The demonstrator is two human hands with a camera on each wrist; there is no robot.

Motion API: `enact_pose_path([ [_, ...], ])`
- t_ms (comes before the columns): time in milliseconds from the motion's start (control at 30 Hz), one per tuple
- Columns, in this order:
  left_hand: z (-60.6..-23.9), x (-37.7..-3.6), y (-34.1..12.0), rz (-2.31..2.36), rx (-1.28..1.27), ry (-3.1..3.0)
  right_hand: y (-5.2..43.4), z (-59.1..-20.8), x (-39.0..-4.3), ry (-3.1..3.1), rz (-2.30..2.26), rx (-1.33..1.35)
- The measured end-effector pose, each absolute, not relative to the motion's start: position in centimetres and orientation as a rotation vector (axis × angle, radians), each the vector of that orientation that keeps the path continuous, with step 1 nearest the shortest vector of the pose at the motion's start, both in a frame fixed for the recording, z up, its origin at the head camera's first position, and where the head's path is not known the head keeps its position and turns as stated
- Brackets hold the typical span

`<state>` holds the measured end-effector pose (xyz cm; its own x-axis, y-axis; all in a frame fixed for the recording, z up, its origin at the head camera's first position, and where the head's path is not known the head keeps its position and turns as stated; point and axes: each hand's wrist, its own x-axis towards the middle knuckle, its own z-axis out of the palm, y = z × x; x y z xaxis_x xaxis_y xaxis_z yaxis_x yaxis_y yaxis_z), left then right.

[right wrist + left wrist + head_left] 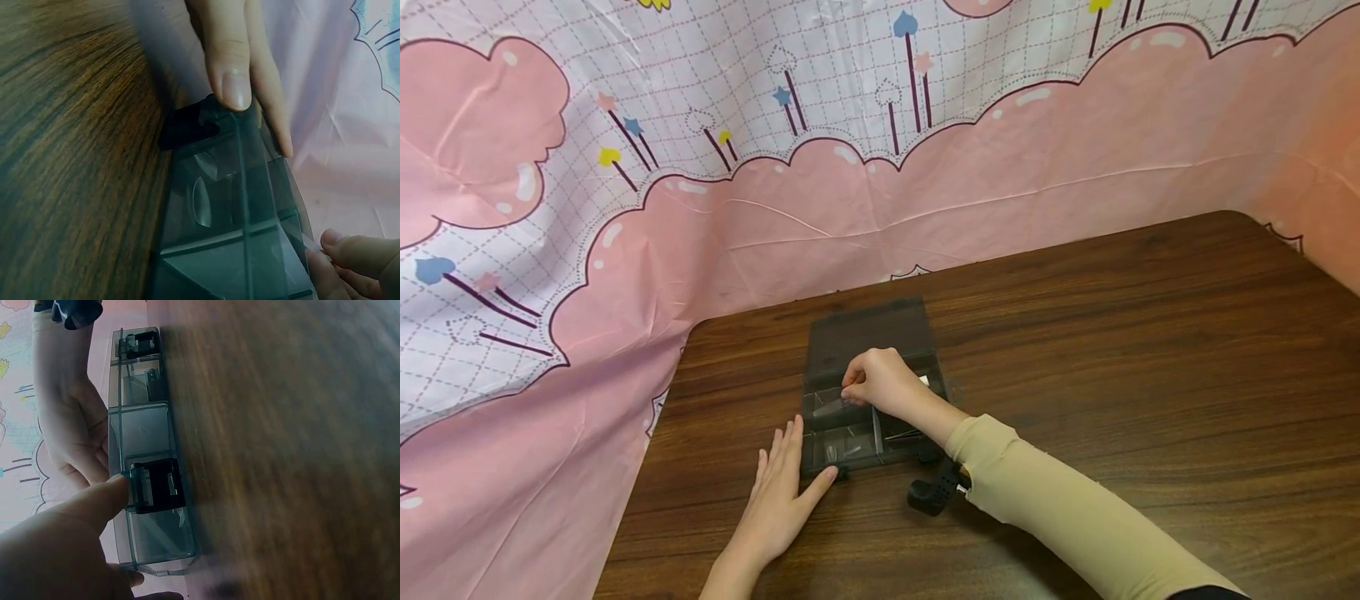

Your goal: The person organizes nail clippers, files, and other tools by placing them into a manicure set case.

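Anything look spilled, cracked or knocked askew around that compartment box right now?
Nothing stands out. The smoky plastic compartment box lies flat and open on the wooden table, its lid folded back. The left hand rests flat against its near corner while the right hand pinches a small clear piece over one compartment. No spills or cracks show.

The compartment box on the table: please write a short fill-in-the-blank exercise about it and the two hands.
1. The smoky compartment box stands on a ____ table.
2. The left hand lies flat and its ____ touches the box's black latch.
3. The right hand pinches a small clear piece ____ the open box.

Missing words: wooden; thumb; over
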<state>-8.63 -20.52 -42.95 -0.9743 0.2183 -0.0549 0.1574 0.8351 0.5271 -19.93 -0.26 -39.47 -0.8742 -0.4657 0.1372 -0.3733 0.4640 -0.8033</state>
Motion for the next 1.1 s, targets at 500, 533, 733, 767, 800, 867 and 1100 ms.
enact_pose_path([
  [500, -42.9, -8.5, -20.5, 0.81, 0.294, 2.908, -1.3, -38.8, -18.8, 2.839, -0.629, -0.98],
  [533, -42.9, -8.5, -20.4, 0.808, 0.295, 2.909, -1.3, -38.7, -18.7, 2.841, -0.604, -0.981],
  [733, -42.8, -8.2, -20.5, 0.805, 0.281, 2.919, -1.6, -38.6, -18.2, 2.853, -0.517, -0.973],
  [767, -42.8, -8.2, -20.5, 0.803, 0.276, 2.919, -1.6, -38.6, -18.2, 2.856, -0.524, -0.983],
  [800, -42.8, -8.2, -20.5, 0.799, 0.271, 2.92, -1.5, -38.6, -18.1, 2.859, -0.525, -1.008],
  [867, -42.8, -8.2, -20.5, 0.783, 0.261, 2.917, -1.2, -38.5, -18.1, 2.863, -0.571, -1.045],
  [1100, -41.7, -8.7, -19.8, 0.68, 0.29, 2.947, 3.2, -37.4, -17.0, 3.062, -0.777, -1.168],
])
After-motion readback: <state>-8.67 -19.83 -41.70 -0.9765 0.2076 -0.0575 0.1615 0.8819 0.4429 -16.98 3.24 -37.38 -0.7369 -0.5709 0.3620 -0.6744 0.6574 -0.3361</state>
